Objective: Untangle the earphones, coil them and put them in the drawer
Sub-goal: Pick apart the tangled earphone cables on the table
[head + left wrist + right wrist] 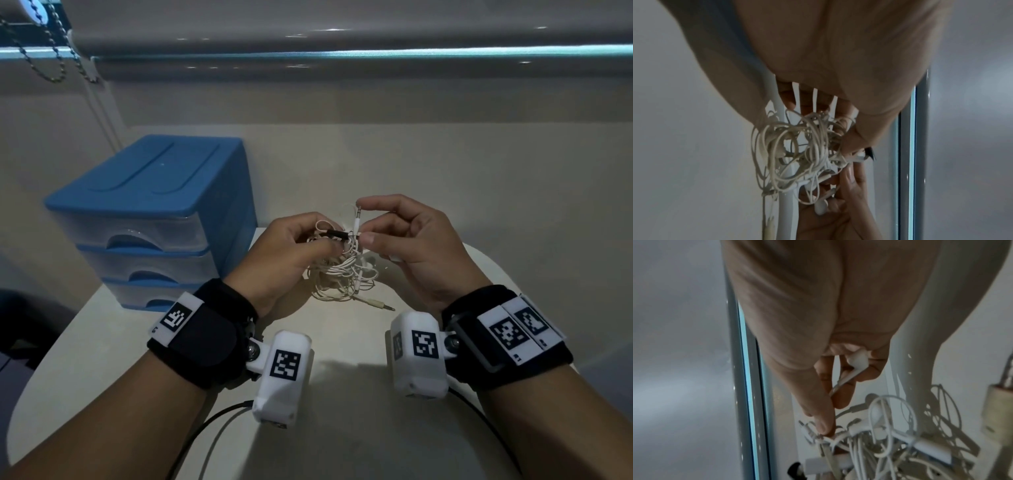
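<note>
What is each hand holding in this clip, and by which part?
Both hold the tangled white earphones. The left hand grips the top of the bundle. The right hand pinches a cord near the upright plug and curls its fingers round an earbud.

— Any writing to read here?
— None. The wrist bands (202, 337) and white camera housings (282, 365) carry only black-and-white square code markers; tiny marks beside them are too small to read.

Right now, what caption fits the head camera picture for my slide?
Both hands, left hand and right hand, pick at tangled white earphones beside blue drawers.
</note>
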Demonstrator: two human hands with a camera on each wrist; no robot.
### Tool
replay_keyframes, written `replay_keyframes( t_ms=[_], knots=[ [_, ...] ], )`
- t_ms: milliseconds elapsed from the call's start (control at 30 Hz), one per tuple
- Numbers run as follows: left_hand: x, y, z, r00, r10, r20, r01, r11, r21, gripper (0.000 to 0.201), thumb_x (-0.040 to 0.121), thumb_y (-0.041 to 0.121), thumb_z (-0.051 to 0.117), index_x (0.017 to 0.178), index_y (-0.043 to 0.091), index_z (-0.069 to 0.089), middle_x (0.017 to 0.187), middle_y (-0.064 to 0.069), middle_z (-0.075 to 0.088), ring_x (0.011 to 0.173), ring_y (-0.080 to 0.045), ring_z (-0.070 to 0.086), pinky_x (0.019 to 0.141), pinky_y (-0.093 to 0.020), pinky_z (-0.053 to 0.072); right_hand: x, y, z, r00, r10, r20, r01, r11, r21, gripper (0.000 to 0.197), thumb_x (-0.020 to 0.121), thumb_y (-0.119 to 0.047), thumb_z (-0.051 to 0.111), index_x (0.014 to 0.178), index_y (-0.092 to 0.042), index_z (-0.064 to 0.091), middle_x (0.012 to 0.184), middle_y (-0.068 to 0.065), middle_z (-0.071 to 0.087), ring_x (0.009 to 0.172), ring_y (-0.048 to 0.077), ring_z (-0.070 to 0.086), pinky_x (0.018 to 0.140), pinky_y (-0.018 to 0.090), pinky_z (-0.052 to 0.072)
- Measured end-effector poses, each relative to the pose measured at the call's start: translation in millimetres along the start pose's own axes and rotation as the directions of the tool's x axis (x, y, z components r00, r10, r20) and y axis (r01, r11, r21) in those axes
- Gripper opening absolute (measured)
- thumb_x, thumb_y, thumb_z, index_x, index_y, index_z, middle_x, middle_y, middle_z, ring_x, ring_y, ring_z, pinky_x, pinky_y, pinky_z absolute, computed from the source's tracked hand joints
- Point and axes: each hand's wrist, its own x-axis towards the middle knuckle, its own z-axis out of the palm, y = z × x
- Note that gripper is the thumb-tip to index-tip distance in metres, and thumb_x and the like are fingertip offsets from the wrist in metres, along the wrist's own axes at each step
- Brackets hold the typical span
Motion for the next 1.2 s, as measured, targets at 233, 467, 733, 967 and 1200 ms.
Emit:
replay_keyframes(
  t_ms=[233,467,733,967,1200],
  knots=[
    [0,6,-2,0.988,0.146,-0.045,-0.136,0.976,0.171,0.012,0.091,-0.001,0.067,0.088,0.009,0.071,0.086,-0.006,0.068,0.083,-0.015,0.062,0.08,-0.026,0.048,3,1,-7,1.0,-0.013,-0.004,0.012,0.994,-0.108,0.029,0.081,0.013,0.07,0.105,-0.005,0.071,0.072,0.005,0.067,0.052,0.006,0.056,0.053,0.015,0.042],
    [2,6,-5,0.979,0.196,-0.062,-0.179,0.96,0.213,0.014,0.09,-0.001,0.068,0.087,0.012,0.074,0.086,0.001,0.072,0.083,-0.012,0.065,0.081,-0.026,0.049,5,5,-8,0.999,-0.028,-0.038,0.021,0.984,-0.174,0.018,0.082,0.007,0.074,0.081,-0.01,0.075,0.068,0.0,0.066,0.061,0.011,0.05,0.059,0.021,0.039],
    [3,3,-2,0.975,0.216,-0.058,-0.201,0.96,0.196,0.008,0.083,0.006,0.077,0.087,0.008,0.071,0.087,-0.005,0.068,0.089,-0.018,0.064,0.084,-0.037,0.051,5,5,-5,0.997,-0.063,-0.047,0.054,0.983,-0.176,0.022,0.083,0.008,0.072,0.076,-0.013,0.076,0.066,0.003,0.065,0.058,0.011,0.049,0.058,0.021,0.038],
    [3,4,-4,0.97,0.235,-0.065,-0.205,0.93,0.304,0.005,0.092,0.006,0.07,0.089,0.009,0.073,0.082,0.002,0.07,0.079,-0.007,0.063,0.076,-0.021,0.048,3,-2,-9,0.996,0.03,-0.079,-0.039,0.994,-0.106,0.012,0.086,-0.011,0.065,0.091,-0.013,0.075,0.094,0.006,0.07,0.091,0.024,0.052,0.077,0.04,0.038],
    [2,4,-3,0.974,0.221,-0.058,-0.197,0.942,0.272,0.003,0.09,0.012,0.073,0.091,0.01,0.073,0.085,-0.004,0.07,0.084,-0.017,0.063,0.082,-0.037,0.049,-2,-5,2,1.0,-0.007,0.028,0.011,0.991,-0.135,0.011,0.092,0.001,0.061,0.091,0.0,0.072,0.08,0.01,0.065,0.061,0.009,0.055,0.056,0.019,0.044]
  ],
)
